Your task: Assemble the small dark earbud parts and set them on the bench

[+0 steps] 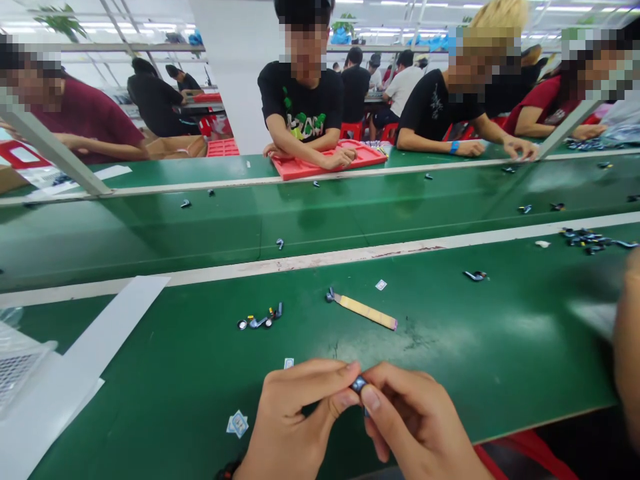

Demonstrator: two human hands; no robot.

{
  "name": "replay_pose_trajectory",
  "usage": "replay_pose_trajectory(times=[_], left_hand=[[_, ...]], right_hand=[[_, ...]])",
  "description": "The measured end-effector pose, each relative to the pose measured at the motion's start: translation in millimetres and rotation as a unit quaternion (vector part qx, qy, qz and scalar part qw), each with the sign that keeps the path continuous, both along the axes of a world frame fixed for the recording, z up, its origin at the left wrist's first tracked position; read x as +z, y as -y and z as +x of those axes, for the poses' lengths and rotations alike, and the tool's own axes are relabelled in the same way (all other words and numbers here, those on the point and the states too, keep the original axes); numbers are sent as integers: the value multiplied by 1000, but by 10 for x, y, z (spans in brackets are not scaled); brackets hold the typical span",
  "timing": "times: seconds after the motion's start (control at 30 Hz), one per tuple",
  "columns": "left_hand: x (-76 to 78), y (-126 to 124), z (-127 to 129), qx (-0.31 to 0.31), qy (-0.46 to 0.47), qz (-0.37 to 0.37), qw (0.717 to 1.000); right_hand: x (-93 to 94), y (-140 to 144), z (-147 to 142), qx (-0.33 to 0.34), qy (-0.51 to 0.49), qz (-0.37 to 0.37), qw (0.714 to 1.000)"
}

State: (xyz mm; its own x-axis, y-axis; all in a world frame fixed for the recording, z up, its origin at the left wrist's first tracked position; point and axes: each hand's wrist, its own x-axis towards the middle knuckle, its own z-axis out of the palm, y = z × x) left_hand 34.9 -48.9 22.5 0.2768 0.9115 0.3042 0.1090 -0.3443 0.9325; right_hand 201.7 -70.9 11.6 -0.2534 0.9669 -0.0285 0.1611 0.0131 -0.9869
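Note:
My left hand [295,417] and my right hand [415,427] meet at the near edge of the green table [200,373]. Both pinch one small dark part [359,384] between thumb and fingertips. Beyond them lie a thin tan stick with a dark tip [364,310], a short row of small metal and black parts [260,321], and small square stickers [237,423] on the green surface.
White sheets [100,340] and a clear tray [20,367] sit at the left. A green conveyor belt [300,220] with scattered small parts runs across the middle. Several people sit opposite, one with arms on a red tray [325,163]. Another pile of parts [593,240] lies far right.

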Motion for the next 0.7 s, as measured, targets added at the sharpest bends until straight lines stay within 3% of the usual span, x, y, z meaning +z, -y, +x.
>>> replay_pose_trajectory(times=[0.23,0.37,0.53,0.7], left_hand=[[-4,-39,-10,-11,-70,23,997],[-93,-120,0,-67,-92,-42,993],[-203,-139,-61,-84,-162,-88,979],[-322,27,-148,-66,-200,-104,972]], right_hand=[[-17,-15,3,8,-12,-54,998],[-117,-48,65,-6,3,-82,997],[-247,-94,87,-4,114,-70,991],[-245,-98,-42,63,279,19,958]])
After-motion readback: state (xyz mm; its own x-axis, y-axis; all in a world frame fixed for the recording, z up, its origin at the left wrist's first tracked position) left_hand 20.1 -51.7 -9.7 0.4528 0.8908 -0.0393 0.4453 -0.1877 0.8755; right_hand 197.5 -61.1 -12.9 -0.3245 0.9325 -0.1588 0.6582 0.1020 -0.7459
